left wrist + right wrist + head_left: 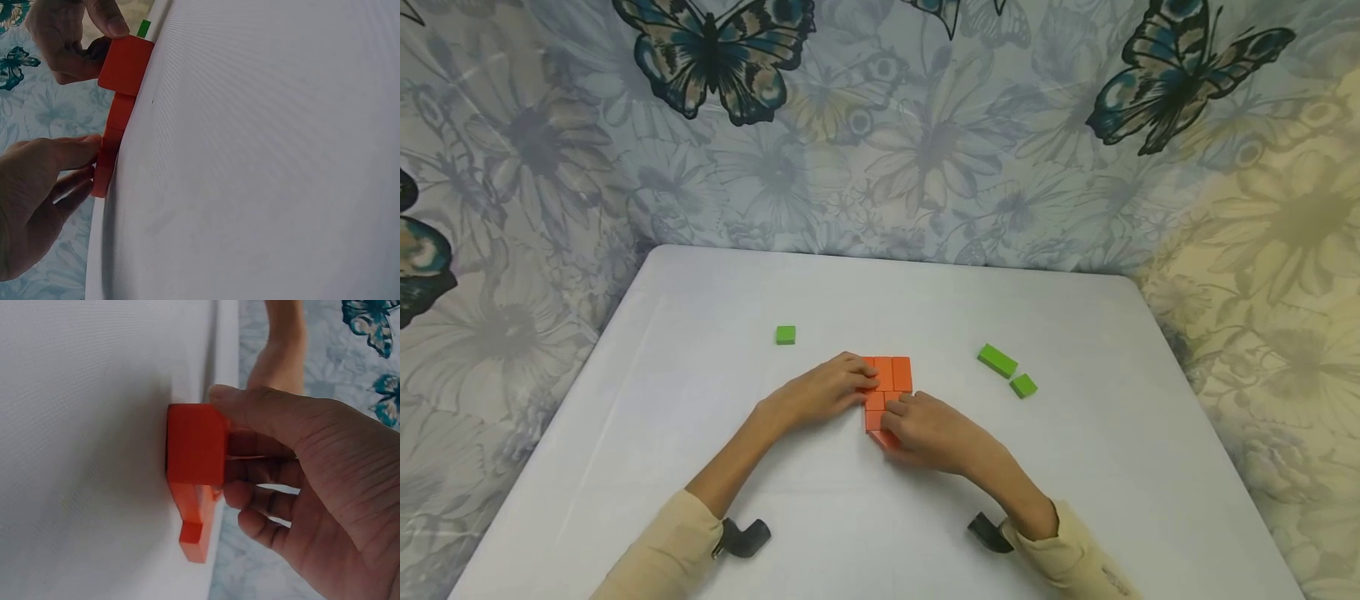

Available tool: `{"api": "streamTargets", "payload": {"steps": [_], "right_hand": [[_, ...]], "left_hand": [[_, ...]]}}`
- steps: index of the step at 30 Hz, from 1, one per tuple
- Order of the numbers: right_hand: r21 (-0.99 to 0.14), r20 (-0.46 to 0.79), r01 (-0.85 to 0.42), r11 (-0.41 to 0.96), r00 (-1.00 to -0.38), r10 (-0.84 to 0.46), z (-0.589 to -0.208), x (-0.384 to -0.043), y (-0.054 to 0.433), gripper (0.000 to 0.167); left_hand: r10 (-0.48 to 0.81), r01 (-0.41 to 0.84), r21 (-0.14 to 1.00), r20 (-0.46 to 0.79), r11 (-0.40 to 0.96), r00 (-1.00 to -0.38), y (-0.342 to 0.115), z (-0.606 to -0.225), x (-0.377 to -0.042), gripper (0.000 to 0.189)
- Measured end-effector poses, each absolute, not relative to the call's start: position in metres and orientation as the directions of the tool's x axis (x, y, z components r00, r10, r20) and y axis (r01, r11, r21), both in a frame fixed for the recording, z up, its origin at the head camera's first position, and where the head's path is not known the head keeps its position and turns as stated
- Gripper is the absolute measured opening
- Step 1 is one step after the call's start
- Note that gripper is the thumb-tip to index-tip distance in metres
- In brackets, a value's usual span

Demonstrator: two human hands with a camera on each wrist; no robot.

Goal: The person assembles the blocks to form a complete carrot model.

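Flat orange blocks (pixel 902 372) lie together in a column of rows on the table. On the column's left edge, near the far end, my left hand (pixel 831 386) rests with its fingertips; in the left wrist view its thumb (pixel 84 150) and fingers meet the end of an orange block. My right hand (pixel 936 429) is at the near end. There it pinches an orange block (pixel 197 445), thumb on the near side and fingers behind, as the right wrist view shows. This block sits at an angle against the column and is partly hidden by the hand.
A small green block (pixel 786 335) lies beyond my left hand. To the right are a longer green block (pixel 997 361) and a short green one (pixel 1023 386). The white table (pixel 715 317) backs onto a wall covered with butterfly-patterned fabric (pixel 925 158).
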State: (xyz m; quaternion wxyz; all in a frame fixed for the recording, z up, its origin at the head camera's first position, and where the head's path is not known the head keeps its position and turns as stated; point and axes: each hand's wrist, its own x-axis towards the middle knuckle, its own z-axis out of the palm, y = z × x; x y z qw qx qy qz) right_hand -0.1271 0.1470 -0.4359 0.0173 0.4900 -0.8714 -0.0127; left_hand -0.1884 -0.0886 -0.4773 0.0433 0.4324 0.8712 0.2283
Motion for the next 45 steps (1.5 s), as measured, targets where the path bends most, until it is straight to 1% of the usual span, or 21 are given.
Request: {"api": "streamTargets", "payload": {"steps": [11,19,21,24,27,29,31,34,36,40,42,45], "right_hand": [[0.031,-0.01,-0.855,0.518,-0.518,-0.855,-0.435,-0.131,0.145,0.018],[0.004,0.016,-0.849,0.529,-0.529,-0.848,-0.436,-0.13,0.148,0.025],[-0.018,0.021,-0.841,0.541,-0.541,-0.841,-0.436,-0.13,0.15,0.027],[-0.088,0.027,-0.803,0.59,-0.594,-0.804,-0.432,-0.133,0.155,0.033],[-0.143,0.058,-0.73,0.668,-0.68,-0.731,-0.426,-0.14,0.171,0.037],[-0.155,0.092,-0.67,0.726,-0.741,-0.665,-0.422,-0.148,0.187,0.037],[-0.175,0.13,-0.61,0.773,-0.793,-0.596,-0.42,-0.158,0.205,0.033],[-0.198,0.148,-0.522,0.829,-0.852,-0.501,-0.42,-0.174,0.233,0.033],[-0.193,0.134,-0.465,0.864,-0.885,-0.446,-0.423,-0.181,0.248,0.035],[-0.114,0.066,-0.355,0.928,-0.934,-0.35,-0.428,-0.189,0.269,0.043],[-0.099,0.018,-0.316,0.944,-0.949,-0.315,-0.43,-0.19,0.274,0.046],[-0.113,-0.05,-0.292,0.95,-0.953,-0.299,-0.431,-0.192,0.277,0.046]], "left_hand": [[0.769,0.729,0.438,0.12,0.527,-0.628,-0.088,-0.473,-0.187,0.033],[0.765,0.722,0.433,0.104,0.54,-0.635,-0.087,-0.473,-0.186,0.033],[0.762,0.722,0.421,0.102,0.549,-0.639,-0.087,-0.474,-0.185,0.033],[0.761,0.73,0.403,0.112,0.553,-0.639,-0.086,-0.475,-0.184,0.033],[0.763,0.744,0.388,0.138,0.544,-0.631,-0.085,-0.476,-0.182,0.034],[0.764,0.752,0.381,0.158,0.537,-0.626,-0.085,-0.476,-0.18,0.033],[0.763,0.758,0.374,0.173,0.534,-0.623,-0.085,-0.476,-0.179,0.032],[0.762,0.759,0.373,0.177,0.534,-0.623,-0.084,-0.475,-0.178,0.029],[0.762,0.757,0.377,0.173,0.534,-0.624,-0.084,-0.475,-0.178,0.027],[0.767,0.753,0.394,0.163,0.526,-0.621,-0.083,-0.475,-0.178,0.025],[0.768,0.752,0.401,0.16,0.524,-0.62,-0.083,-0.475,-0.178,0.025],[0.767,0.748,0.406,0.156,0.525,-0.623,-0.083,-0.475,-0.178,0.024]]}}
